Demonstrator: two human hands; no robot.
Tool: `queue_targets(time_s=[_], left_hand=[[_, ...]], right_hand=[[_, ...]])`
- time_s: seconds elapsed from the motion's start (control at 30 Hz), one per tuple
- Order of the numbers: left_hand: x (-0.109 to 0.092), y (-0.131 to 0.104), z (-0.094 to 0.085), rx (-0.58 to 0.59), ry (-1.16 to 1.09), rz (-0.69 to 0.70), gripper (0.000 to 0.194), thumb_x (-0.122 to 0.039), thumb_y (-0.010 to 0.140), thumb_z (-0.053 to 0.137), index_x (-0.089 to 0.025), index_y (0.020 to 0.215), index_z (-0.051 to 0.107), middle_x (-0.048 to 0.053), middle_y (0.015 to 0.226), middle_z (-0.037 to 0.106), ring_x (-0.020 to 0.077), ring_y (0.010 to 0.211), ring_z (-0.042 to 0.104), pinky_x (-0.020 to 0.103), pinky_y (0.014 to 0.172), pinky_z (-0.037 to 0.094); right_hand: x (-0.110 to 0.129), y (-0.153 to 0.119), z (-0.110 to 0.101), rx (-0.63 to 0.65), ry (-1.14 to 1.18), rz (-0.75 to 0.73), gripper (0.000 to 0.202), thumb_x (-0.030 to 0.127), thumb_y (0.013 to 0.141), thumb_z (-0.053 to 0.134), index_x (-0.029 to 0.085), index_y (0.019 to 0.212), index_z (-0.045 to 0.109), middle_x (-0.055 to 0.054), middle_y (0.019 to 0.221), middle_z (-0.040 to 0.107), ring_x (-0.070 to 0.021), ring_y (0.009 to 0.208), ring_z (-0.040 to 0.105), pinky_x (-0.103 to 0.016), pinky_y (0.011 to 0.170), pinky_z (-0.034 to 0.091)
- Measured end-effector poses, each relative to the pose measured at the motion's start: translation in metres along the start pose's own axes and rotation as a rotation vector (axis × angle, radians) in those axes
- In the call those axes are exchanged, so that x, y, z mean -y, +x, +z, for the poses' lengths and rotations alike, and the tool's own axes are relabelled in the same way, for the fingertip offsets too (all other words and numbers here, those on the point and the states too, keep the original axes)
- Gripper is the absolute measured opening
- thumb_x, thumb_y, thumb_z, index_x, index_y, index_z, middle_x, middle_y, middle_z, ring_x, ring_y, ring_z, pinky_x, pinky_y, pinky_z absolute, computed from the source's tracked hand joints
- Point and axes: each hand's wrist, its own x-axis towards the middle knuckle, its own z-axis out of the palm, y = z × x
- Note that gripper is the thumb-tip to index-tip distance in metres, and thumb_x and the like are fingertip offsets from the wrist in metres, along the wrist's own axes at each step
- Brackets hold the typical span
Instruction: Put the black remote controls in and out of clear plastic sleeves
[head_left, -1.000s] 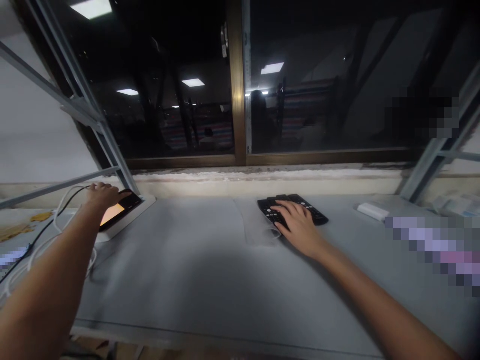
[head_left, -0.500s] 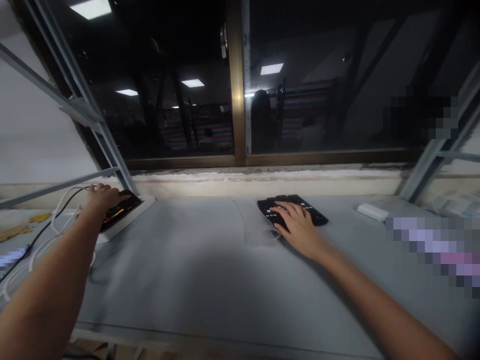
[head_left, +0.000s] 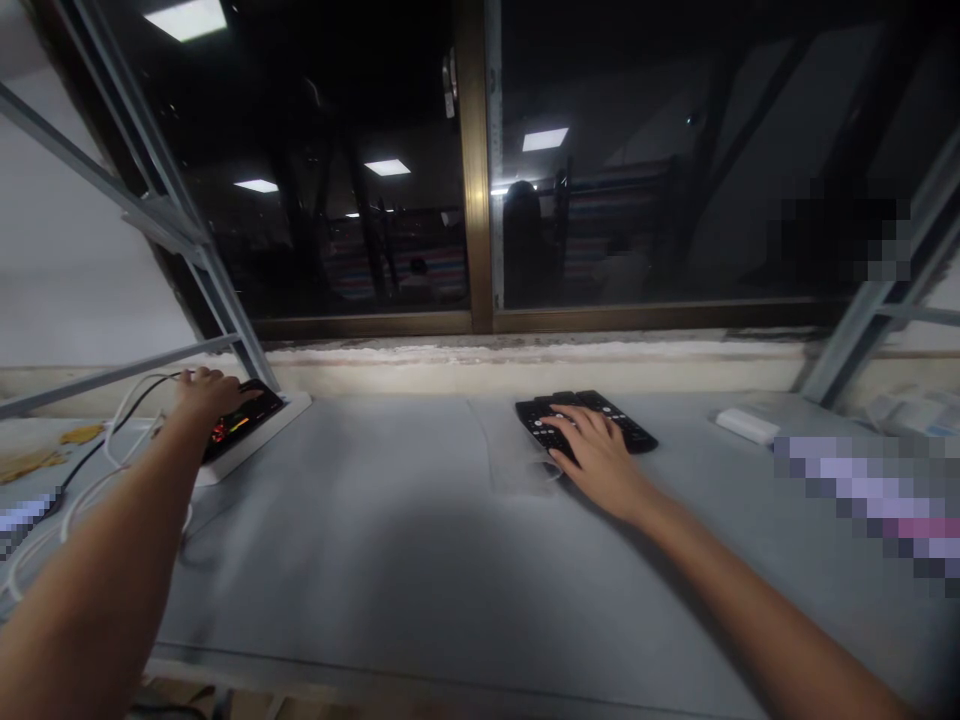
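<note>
At the left back of the grey table, my left hand rests over the far left side of a black-screened device on a white base. Its thumb lies across the screen, which shows red and yellow marks, and its fingers are bent at the edge; whether they grip it I cannot tell. Right of centre, a black keypad with round white markings lies on the table. My right hand is palm down on it, fingers spread over the keys. Beneath the wrist side is a clear plastic sheet.
White and black cables loop beside my left forearm. A white box lies right of the keypad, near a blurred-out purple item. Metal frame posts stand at both sides. A dark window rises behind the table.
The coloured marks on the device's screen have changed. Both hands have stayed in place.
</note>
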Motion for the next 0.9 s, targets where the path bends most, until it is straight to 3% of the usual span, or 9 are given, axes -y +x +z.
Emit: queue_targets(time_s=[0.13,0.37,0.67,0.9], left_hand=[[-0.002,-0.002,-0.001,-0.010,-0.039,-0.009,0.044,-0.051,0.069,0.062,-0.013,0.049,0.049,0.020,0.095,0.067,0.0344,0.118,0.044,0.048,0.098,0.028],[0.006,0.011,0.012,0.020,-0.001,0.009,0.043,-0.052,0.070,0.062,-0.009,0.064,0.060,0.025,0.121,0.057,0.0380,0.123,0.041,0.050,0.101,0.025],[0.003,0.004,0.006,0.018,0.058,0.019,0.057,-0.064,0.068,0.058,-0.009,0.078,0.066,0.023,0.121,0.059,0.0349,0.120,0.045,0.048,0.100,0.028],[0.007,0.010,0.013,0.073,0.123,0.031,0.076,-0.070,0.065,0.058,-0.007,0.107,0.065,0.024,0.130,0.053,0.0369,0.127,0.037,0.054,0.106,0.009]], right_hand=[[-0.001,0.000,0.002,0.009,0.002,0.000,0.036,0.027,0.090,0.038,0.023,0.123,0.052,-0.009,0.132,0.050,-0.0275,0.121,0.043,-0.050,0.099,0.033],[-0.002,0.000,0.002,0.013,0.008,-0.009,0.036,0.027,0.090,0.039,0.023,0.123,0.052,-0.008,0.133,0.050,-0.0277,0.121,0.042,-0.050,0.098,0.033],[-0.002,-0.001,0.002,0.027,0.005,-0.004,0.036,0.028,0.091,0.038,0.024,0.124,0.051,-0.008,0.134,0.049,-0.0272,0.122,0.042,-0.049,0.100,0.032],[0.001,0.000,-0.002,0.057,0.013,0.007,0.036,0.027,0.090,0.040,0.024,0.124,0.051,-0.009,0.135,0.048,-0.0276,0.123,0.041,-0.050,0.100,0.032]])
